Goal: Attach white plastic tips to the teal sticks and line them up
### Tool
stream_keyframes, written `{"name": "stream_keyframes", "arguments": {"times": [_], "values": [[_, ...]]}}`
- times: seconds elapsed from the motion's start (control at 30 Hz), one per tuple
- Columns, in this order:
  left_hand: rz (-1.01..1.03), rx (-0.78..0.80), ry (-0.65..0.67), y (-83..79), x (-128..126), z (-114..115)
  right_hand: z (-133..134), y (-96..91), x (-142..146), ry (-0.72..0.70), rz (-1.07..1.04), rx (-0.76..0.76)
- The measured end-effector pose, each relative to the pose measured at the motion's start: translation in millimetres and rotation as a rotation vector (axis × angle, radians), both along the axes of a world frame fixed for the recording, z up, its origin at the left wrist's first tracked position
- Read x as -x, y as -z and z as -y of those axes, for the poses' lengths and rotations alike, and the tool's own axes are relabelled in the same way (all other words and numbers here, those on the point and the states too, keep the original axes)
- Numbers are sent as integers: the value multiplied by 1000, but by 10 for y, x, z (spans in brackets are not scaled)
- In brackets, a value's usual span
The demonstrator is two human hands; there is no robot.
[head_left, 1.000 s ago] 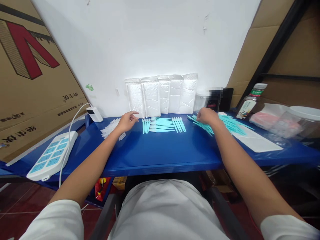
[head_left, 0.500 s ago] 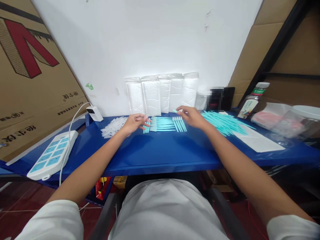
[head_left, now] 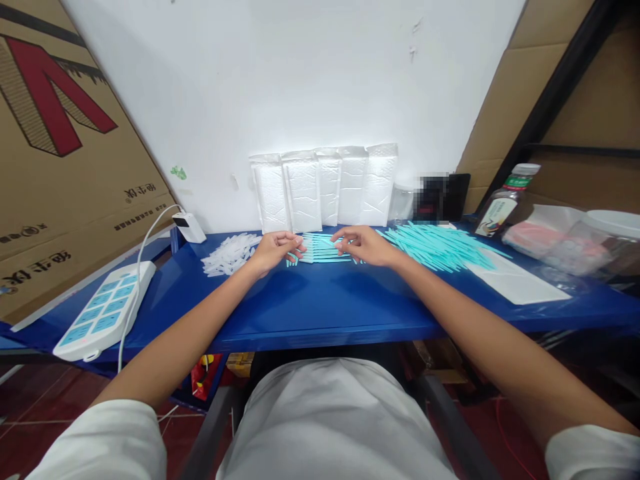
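Note:
My left hand is closed in a pinch at the left end of a row of turquoise sticks; what its fingertips hold is too small to make out. From the right, my right hand reaches over the same row, thumb and fingers pinched on a thin turquoise stick that slants toward the left hand. Whitish ends show on the row's left side. Beside my left wrist lies a heap of small translucent white pieces. A big pile of loose turquoise sticks spreads right of my right hand.
White padded envelopes lean against the wall behind the row. On the left are a power strip and a white plug-in device. A bottle, a clear jar and a white sheet are at the right.
My right hand has come left and down from beside the envelopes, bringing the turquoise stick over the row. My left hand has stayed nearly in place, its fingers drawn closer together.

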State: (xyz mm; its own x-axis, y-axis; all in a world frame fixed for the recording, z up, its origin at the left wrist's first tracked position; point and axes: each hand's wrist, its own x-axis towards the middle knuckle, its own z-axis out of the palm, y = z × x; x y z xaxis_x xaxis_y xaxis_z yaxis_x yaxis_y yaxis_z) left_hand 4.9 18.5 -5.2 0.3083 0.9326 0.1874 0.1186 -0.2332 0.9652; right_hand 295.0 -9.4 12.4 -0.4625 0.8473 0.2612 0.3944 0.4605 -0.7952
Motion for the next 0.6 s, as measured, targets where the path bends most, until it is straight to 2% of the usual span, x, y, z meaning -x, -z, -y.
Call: {"name": "stream_keyframes", "arguments": {"times": [0.3, 0.6], "values": [[-32, 9, 59, -7, -57, 77, 32, -15, 31, -45, 17, -2], [-63, -10, 101, 10, -67, 92, 15, 0, 37, -32, 14, 32]]}}
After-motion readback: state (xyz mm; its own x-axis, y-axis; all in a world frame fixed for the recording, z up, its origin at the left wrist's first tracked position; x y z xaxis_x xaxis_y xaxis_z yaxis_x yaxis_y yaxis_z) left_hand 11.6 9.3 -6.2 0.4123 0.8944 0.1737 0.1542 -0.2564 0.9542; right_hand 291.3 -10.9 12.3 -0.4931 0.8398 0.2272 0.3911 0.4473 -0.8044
